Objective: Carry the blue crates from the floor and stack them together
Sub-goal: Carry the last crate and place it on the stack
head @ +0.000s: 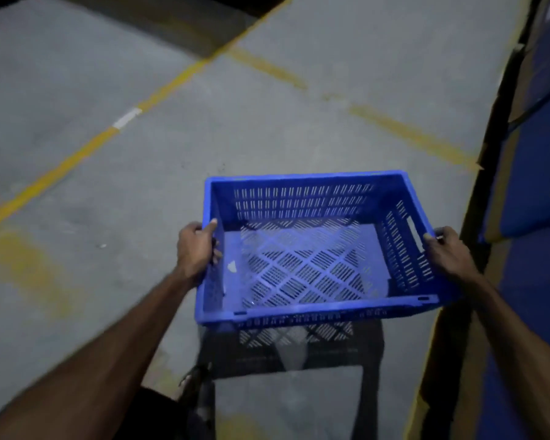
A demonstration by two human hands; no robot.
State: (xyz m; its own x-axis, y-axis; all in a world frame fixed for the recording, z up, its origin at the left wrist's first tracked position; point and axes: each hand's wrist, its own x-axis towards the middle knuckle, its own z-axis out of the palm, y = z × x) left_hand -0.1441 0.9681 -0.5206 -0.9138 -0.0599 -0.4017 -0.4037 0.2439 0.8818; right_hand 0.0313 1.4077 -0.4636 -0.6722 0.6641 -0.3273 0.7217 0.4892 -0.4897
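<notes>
1. The left hand point(197, 249) grips the left short wall of the blue crate point(315, 249), thumb over the rim and fingers curled through or under the handle slot on the outside.
2. The right hand point(448, 249) grips the opposite short wall beside its handle slot, fingers wrapped over the rim.
3. The crate hangs between the two hands, upright and empty, carried clear of the floor point(108, 154); its shadow falls on the concrete directly below it.
4. Outward from the right hand, blue stacked things edged with brown point(527, 185) stand along the side; whether these are crates I cannot tell, as they are blurred and cut off.
5. Outward from the left hand lie only grey concrete and yellow painted lines point(86, 150).
6. Judgement: this crate is lifted and in carry, so pick-up is done for it. Setting it on a stack is left, and no stack or further loose crate shows plainly here.
</notes>
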